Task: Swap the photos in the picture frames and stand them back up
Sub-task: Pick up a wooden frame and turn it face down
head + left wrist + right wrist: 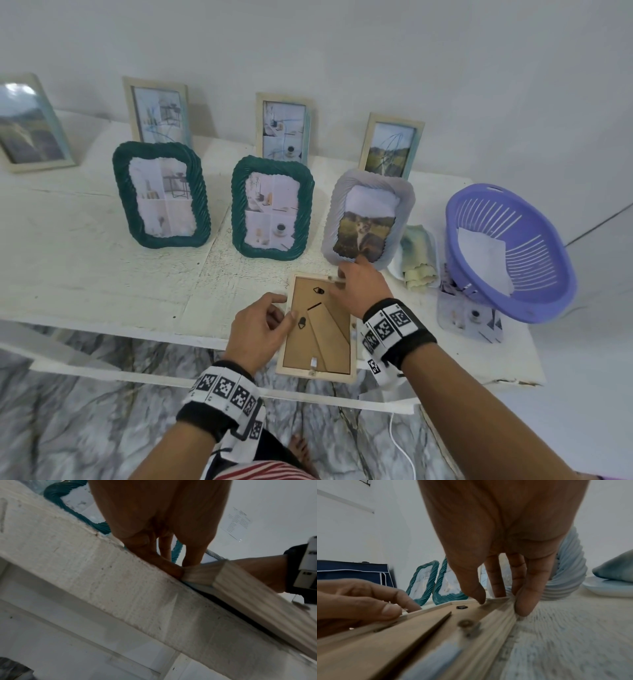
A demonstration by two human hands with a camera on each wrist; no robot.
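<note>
A light wooden frame [318, 346] lies face down at the front edge of the white table [102, 274], its brown back board and folded stand leg facing up. My left hand [260, 329] pinches the frame's left rim, the thumb beside a black turn clip [302, 322]. My right hand [356, 291] holds the far right corner, thumb on the back board and fingers over the outer edge. The right wrist view shows the right hand [505, 534], the left hand [359, 599] and the back board [385, 642]. In the left wrist view the left hand [163, 520] meets the frame [240, 588].
Two green frames [161, 195] [272, 207] and a pale ribbed frame with a cat photo [368, 219] stand just behind. Several light frames [284, 126] line the wall. At the right are a purple basket [507, 253], a folded cloth [418, 260] and a loose photo [472, 318].
</note>
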